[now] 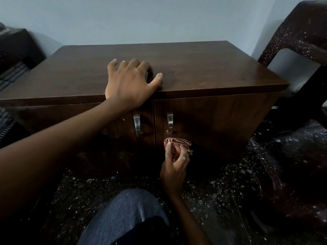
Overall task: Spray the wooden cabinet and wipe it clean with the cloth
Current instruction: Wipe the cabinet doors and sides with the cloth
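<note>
A low dark wooden cabinet point(194, 71) with two doors and metal handles stands against the wall. My left hand point(129, 82) rests flat on its top near the front edge, fingers spread, holding nothing. My right hand point(175, 167) grips a bunched reddish-brown cloth point(178, 144) and presses it against the right door, just below that door's handle point(169, 122). The left door's handle point(138, 124) is partly behind my left wrist. No spray bottle is in view.
A dark speckled plastic chair point(300, 41) stands close on the right. A dark box-like object point(16, 46) and striped fabric point(7, 121) lie at the left. The floor point(221, 191) is dark and speckled. My knee in blue trousers point(127, 213) is at the bottom.
</note>
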Demonstrator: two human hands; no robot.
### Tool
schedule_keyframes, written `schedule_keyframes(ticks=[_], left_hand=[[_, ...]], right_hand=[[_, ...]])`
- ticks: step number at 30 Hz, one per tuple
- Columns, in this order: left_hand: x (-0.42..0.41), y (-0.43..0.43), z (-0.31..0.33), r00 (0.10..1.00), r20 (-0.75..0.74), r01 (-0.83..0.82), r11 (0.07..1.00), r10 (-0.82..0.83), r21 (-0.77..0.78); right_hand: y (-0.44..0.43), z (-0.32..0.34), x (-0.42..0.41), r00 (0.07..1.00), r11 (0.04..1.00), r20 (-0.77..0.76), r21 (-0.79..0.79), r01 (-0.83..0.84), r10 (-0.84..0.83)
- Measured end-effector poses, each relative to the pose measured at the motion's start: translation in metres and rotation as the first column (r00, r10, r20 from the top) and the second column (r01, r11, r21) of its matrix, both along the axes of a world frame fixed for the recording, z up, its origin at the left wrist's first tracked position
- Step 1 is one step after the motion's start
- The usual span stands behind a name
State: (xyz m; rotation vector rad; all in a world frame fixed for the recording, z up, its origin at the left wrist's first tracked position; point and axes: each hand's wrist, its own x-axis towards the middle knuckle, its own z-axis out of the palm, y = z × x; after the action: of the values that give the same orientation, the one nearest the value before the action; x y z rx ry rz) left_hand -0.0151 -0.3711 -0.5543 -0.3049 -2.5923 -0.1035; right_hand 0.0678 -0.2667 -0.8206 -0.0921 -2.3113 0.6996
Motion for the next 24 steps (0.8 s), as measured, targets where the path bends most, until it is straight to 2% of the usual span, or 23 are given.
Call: schedule_keyframes(ticks=[4, 7, 11, 15, 19, 24], left_hand=[[0.0, 0.0, -0.001, 1.0, -0.011, 0.006, 1.0, -0.006, 0.001], [0.0, 0.0, -0.001, 1.0, -0.022, 0.012, 1.0, -0.012, 0.002], [-0.001, -0.002, -0.001, 1.0, -0.022, 0.015, 1.0, -0.015, -0.004], [-0.001, -0.002, -0.001, 1.0, -0.021, 0.014, 1.0, -0.014, -0.007], [-0.001, -0.001, -0.001, 1.0, -0.016, 0.006, 1.0, -0.006, 0.003], [-0.002, -0.001, -0.001, 1.0, -0.023, 0.013, 1.0, -0.012, 0.01]], right_hand=[[-0.01, -0.001, 0.004, 0.995, 0.992, 0.007, 0.079, -0.099, 0.099], [-0.008, -0.005, 0.007, 0.993, 0.988, 0.061, 0.111, -0.107, 0.101], [0.008, -0.023, 0.015, 0.974, 0.948, 0.166, 0.254, -0.19, 0.151], [0.021, -0.042, 0.02, 0.925, 0.918, 0.32, 0.263, -0.296, 0.206], [0.033, -0.053, 0.023, 0.852, 0.846, 0.46, 0.325, -0.423, 0.249], [0.038, -0.054, 0.02, 0.834, 0.837, 0.508, 0.345, -0.426, 0.215]])
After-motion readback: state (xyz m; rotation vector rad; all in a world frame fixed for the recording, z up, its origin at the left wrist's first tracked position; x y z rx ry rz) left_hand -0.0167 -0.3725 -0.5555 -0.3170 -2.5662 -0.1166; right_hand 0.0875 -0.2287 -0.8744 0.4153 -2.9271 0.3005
